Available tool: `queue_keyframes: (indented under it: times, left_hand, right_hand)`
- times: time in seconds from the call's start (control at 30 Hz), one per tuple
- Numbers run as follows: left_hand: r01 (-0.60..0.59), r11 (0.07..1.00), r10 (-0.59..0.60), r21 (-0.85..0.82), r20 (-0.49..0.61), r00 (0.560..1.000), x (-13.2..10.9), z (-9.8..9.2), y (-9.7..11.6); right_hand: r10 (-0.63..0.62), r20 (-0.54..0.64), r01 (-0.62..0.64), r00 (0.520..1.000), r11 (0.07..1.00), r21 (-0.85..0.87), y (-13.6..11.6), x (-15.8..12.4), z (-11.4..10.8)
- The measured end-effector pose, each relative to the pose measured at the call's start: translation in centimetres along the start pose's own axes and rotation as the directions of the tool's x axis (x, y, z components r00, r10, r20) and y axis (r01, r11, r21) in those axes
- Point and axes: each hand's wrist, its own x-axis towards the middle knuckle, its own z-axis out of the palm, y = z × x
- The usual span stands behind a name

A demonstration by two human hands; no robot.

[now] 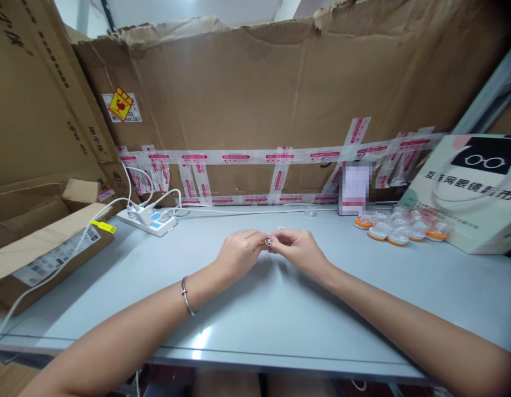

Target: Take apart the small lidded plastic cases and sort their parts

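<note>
My left hand [238,255] and my right hand [299,249] meet over the middle of the grey table [280,309]. Both are closed in a pinch around one tiny object [267,241] with an orange and clear look, held between the fingertips just above the tabletop. I cannot make out exactly what it is. A metal bangle [187,296] sits on my left wrist. A cluster of small clear containers with orange bases [398,229] lies on the table to the right, apart from my hands.
A white power strip [147,219] with plugs and cables lies at back left. Cardboard boxes [44,253] crowd the left edge. A taped cardboard wall [259,110] closes the back. A pale printed box [470,193] stands at right, a small clear cup [309,210] near the wall.
</note>
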Motion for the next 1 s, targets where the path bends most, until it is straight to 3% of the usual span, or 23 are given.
queue_keyframes:
  times: [0.23,0.53,0.6,0.67,0.77,0.9,1.0]
  left_hand:
    - [0.013,1.0,-0.014,0.021,0.019,1.0,0.3,-0.3,0.3]
    - [0.052,0.99,-0.05,-0.135,0.017,0.999,-0.1,0.2,-0.2]
    - [0.096,0.973,-0.095,-0.208,0.014,0.995,-0.1,0.2,-0.1]
    - [0.205,0.931,-0.217,-0.301,-0.008,0.976,0.0,0.2,0.0]
    - [0.337,0.847,-0.395,-0.412,-0.063,0.917,0.4,-0.1,0.1]
    - [0.325,0.851,-0.398,-0.412,-0.103,0.911,0.7,-0.4,-0.2]
    - [0.356,0.84,-0.416,-0.41,-0.065,0.907,0.6,-0.3,-0.6]
  right_hand:
    - [0.006,0.0,-0.006,1.0,0.989,0.145,0.2,0.0,0.1]
    - [0.214,0.113,-0.241,0.97,0.881,0.407,0.8,0.8,0.1]
    - [0.246,0.144,-0.284,0.959,0.857,0.429,0.9,0.9,0.2]
    - [0.263,0.15,-0.302,0.953,0.849,0.433,0.8,0.9,0.2]
    - [0.236,0.052,-0.237,0.97,0.893,0.383,1.0,1.1,-0.2]
    - [0.157,-0.163,-0.115,0.974,0.964,0.24,2.3,2.2,-2.1]
    - [0.113,-0.24,-0.106,0.964,0.993,0.045,3.9,3.1,-3.6]
